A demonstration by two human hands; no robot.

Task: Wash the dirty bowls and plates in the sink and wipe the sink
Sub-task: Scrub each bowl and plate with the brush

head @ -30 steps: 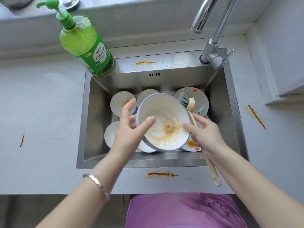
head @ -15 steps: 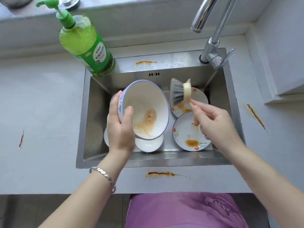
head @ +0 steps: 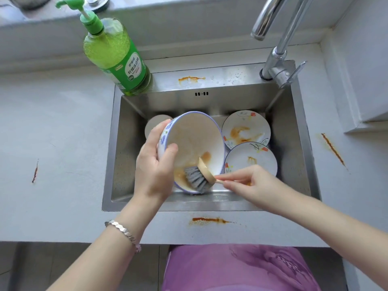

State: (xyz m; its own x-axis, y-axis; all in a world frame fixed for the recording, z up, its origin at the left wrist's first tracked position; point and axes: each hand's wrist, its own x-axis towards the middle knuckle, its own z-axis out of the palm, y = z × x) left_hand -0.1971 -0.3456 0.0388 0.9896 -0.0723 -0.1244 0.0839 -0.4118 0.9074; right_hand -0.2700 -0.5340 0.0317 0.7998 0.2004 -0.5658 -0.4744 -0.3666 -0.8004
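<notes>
The left hand [head: 154,164] grips the blue-rimmed white ceramic bowl [head: 195,141], tilted open toward the right hand [head: 254,183]; that hand pinches the grey-bristled wooden brush [head: 199,175], bristles inside the bowl, handle pointing back into its fingers.

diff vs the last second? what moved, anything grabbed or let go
The brush came down from above the plates into the bowl; its bristles now press the stained lower inside. The right hand dropped with it. The left hand kept its grip on the rim, with the bowl tilted toward the right. Nothing was let go. Plates and soap bottle stayed put.
</notes>
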